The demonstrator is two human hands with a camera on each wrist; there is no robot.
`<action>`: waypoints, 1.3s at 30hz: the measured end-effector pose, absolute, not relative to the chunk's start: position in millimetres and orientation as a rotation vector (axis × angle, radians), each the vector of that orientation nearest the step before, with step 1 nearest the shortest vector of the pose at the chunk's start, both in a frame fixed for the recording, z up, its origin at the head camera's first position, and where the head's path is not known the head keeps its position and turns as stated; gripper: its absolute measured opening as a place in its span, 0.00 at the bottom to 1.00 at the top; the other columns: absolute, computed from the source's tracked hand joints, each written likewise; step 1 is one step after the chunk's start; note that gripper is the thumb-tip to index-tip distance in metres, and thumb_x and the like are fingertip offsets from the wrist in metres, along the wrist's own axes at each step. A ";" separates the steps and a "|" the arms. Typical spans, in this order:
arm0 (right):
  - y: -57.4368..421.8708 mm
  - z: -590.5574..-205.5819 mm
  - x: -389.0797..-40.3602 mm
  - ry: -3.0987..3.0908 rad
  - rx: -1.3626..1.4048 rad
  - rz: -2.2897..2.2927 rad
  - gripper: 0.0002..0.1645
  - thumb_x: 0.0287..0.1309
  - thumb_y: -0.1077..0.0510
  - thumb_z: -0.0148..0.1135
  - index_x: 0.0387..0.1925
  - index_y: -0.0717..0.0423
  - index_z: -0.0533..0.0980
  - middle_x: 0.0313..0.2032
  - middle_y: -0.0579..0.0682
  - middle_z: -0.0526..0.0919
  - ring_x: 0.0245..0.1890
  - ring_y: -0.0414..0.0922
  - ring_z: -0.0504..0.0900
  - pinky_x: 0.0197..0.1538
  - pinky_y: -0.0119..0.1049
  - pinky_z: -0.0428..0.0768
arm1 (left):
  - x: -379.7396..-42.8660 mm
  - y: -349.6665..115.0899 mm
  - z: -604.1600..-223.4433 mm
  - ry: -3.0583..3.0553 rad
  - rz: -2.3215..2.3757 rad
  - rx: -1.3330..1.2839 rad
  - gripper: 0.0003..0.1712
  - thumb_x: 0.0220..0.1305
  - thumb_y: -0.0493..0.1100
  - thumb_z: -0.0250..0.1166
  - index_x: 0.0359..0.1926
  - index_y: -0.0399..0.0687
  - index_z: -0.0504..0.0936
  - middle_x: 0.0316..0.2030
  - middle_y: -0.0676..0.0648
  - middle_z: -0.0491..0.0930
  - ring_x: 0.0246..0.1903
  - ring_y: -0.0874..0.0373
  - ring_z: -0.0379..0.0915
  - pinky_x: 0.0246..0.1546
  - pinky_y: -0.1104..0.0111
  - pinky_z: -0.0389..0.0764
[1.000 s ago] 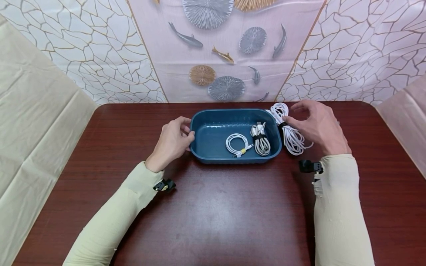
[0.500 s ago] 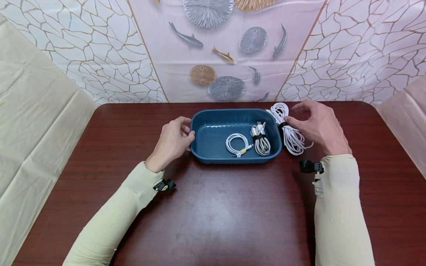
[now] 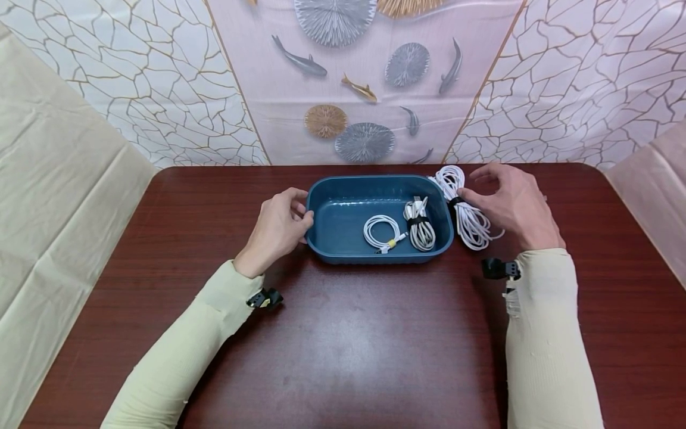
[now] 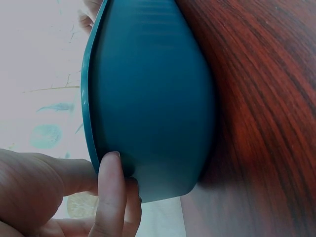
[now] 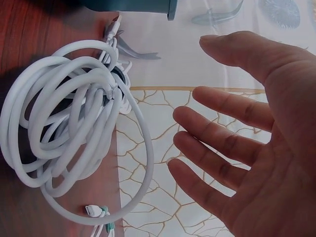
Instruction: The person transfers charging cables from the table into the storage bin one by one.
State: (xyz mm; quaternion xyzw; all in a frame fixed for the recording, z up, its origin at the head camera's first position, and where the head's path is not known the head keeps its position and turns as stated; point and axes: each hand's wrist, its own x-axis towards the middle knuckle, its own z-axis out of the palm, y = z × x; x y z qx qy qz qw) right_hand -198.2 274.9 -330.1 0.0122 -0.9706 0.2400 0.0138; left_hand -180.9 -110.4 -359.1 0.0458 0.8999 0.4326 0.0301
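Note:
A blue plastic bin (image 3: 348, 238) stands on the table towards its back edge. Inside lie a small coiled white cable (image 3: 381, 231) with a yellow tie and a bundled greyish-white cable (image 3: 420, 226) with a black strap. My left hand (image 3: 277, 229) pinches the bin's left rim, one finger on the outer wall (image 4: 148, 98) in the left wrist view. Just outside the bin's right end rests a larger bundle of white cable (image 3: 466, 208), bound with black. Beside it my right hand (image 3: 511, 205) hovers with fingers spread, apart from the cable in the right wrist view.
Low in the right wrist view, a white connector (image 5: 94, 211) with a green tie lies beyond the bundle; my hand hides it in the head view. A patterned cloth (image 3: 364, 89) hangs behind the brown wooden table (image 3: 343, 333).

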 end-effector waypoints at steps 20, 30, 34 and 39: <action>281.4 -334.5 -199.0 -3.009 0.038 0.780 0.35 0.65 0.33 0.60 0.61 0.52 0.76 0.62 0.62 0.79 0.55 0.59 0.76 0.54 0.60 0.77 | -180.7 -110.4 -357.6 2.774 1.327 0.136 0.25 0.69 0.37 0.63 0.65 0.37 0.74 0.41 0.40 0.80 0.32 0.53 0.84 0.23 0.68 0.89; 288.5 -336.3 -197.8 -2.988 0.029 0.810 0.36 0.63 0.32 0.62 0.60 0.53 0.77 0.61 0.62 0.79 0.61 0.60 0.74 0.58 0.61 0.75 | -181.1 -110.8 -358.0 2.772 1.327 0.136 0.25 0.69 0.37 0.63 0.65 0.37 0.74 0.41 0.40 0.80 0.32 0.53 0.84 0.23 0.68 0.89; 293.2 -337.2 -196.3 -2.986 0.010 0.819 0.37 0.63 0.32 0.62 0.61 0.53 0.77 0.61 0.62 0.79 0.60 0.60 0.75 0.57 0.61 0.75 | -181.3 -110.6 -358.3 2.767 1.331 0.137 0.25 0.69 0.37 0.63 0.65 0.37 0.74 0.42 0.40 0.80 0.31 0.53 0.85 0.24 0.68 0.89; 296.7 -338.8 -197.1 -2.989 -0.009 0.801 0.37 0.63 0.32 0.61 0.61 0.55 0.77 0.62 0.64 0.78 0.62 0.62 0.73 0.58 0.62 0.74 | -181.4 -110.2 -358.7 2.760 1.336 0.130 0.24 0.70 0.37 0.62 0.65 0.37 0.74 0.41 0.40 0.80 0.31 0.52 0.85 0.23 0.68 0.89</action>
